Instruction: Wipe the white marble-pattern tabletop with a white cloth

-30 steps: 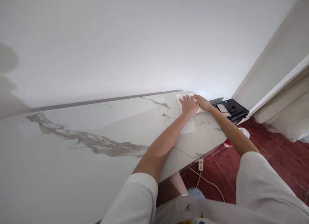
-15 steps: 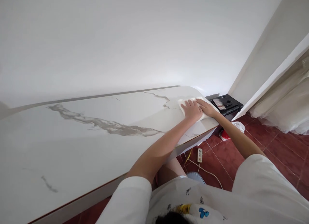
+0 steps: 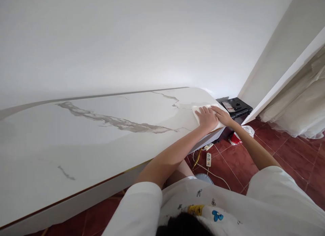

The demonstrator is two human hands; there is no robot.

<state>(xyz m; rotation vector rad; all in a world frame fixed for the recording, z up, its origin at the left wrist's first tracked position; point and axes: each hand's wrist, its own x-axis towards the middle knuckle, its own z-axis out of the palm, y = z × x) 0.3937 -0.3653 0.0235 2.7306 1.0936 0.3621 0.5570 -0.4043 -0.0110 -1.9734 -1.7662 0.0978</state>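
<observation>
1. The tabletop [image 3: 109,144] looks like smooth, polished stone or a stone-look laminate, white with grey-brown veining and a soft sheen.
2. The wall [image 3: 142,39] across the top of the frame looks smooth and painted, mostly matt.
3. The cloth [image 3: 196,110], right of centre, looks soft, white and matt; whether it is fabric or paper cannot be told.
4. The case [image 3: 240,107] at the right looks like hard black plastic with a slight shine.
5. The floor [image 3: 286,161], lower right, looks like dark red tile, mottled, faintly glossy.
6. The curtain [image 3: 297,110] at the right edge looks like thin, gauzy fabric.
7. The shirt [image 3: 182,195] looks like matt white cloth, printed.
</observation>
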